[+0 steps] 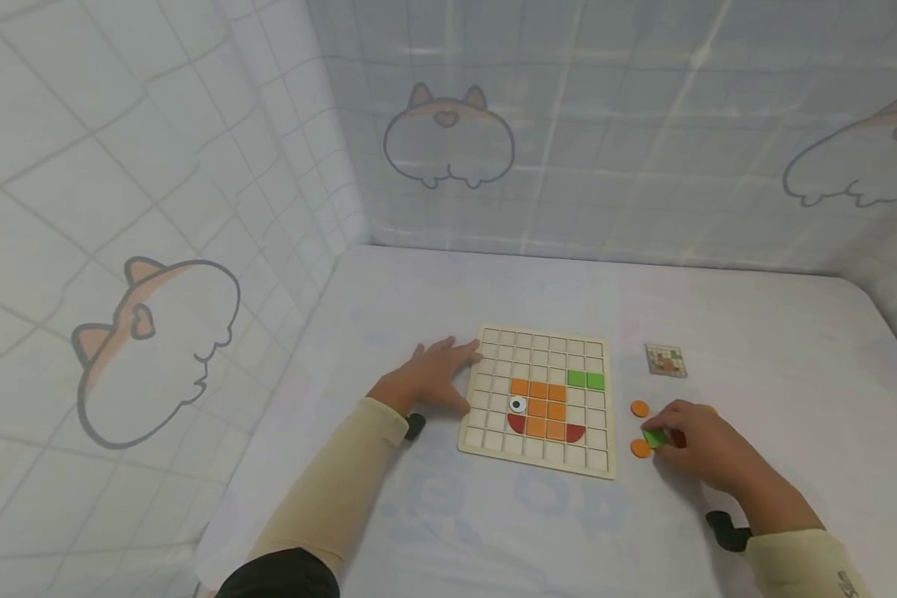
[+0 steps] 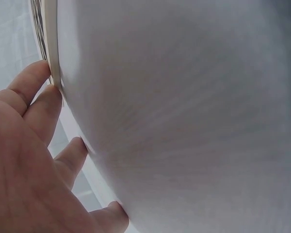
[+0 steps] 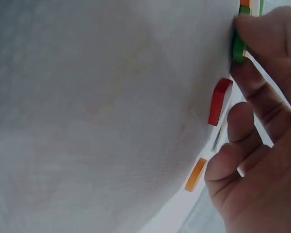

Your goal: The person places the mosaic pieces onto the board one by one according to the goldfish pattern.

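Observation:
A pale wooden grid board (image 1: pixel 501 359) lies on the white-covered table. Orange squares (image 1: pixel 547 409), two red rounded pieces (image 1: pixel 575 433), a white eye piece (image 1: pixel 518 404) and two green squares (image 1: pixel 586 379) sit in its cells. My left hand (image 1: pixel 429 378) is spread at the board's left edge, fingertips touching it. To the right of the board, my right hand (image 1: pixel 706 440) pinches a green tile (image 1: pixel 654 438) between thumb and forefinger, its shape partly covered. In the right wrist view, the green tile (image 3: pixel 239 47) stands on edge near the table surface.
Orange discs (image 1: pixel 639 409) lie between the board and my right hand. The right wrist view also shows a red piece (image 3: pixel 219 102) and an orange piece (image 3: pixel 196 174) under the hand. A small pattern card (image 1: pixel 666 360) lies beyond it. Tiled-pattern curtains (image 1: pixel 448 216) enclose the table.

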`<state>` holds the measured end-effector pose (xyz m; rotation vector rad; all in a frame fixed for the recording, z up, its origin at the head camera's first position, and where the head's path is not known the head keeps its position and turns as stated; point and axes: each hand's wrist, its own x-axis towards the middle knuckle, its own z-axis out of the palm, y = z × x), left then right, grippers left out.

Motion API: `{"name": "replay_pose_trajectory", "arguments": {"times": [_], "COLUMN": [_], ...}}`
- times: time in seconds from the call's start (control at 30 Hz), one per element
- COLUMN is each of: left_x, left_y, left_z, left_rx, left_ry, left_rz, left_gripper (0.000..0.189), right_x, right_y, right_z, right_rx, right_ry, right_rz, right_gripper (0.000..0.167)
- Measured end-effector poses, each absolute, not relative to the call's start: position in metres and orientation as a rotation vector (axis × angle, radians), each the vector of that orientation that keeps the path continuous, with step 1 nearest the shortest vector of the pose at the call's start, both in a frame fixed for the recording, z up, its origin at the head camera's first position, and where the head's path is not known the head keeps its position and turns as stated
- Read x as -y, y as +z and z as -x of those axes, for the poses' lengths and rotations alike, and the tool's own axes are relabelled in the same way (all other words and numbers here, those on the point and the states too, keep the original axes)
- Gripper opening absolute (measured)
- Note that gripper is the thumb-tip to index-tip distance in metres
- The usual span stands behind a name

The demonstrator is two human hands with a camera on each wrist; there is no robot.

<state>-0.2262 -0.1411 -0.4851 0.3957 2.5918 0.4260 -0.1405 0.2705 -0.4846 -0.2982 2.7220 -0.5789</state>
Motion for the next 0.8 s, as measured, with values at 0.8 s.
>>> {"name": "replay_pose_trajectory", "arguments": {"times": [0.8], "left_x": [0.144], "left_y": [-0.484], "left_z": [0.223], "left_rx": [-2.584], "left_ry": [0.45], "left_rz": [-0.435], "left_gripper": [0.095], "right_x": [-0.206], "right_y": [-0.461], "right_z": [0.208], "right_rx": [-2.78], "right_ry": [-0.525], "right_rz": [0.402], "right_gripper": [0.039]}}
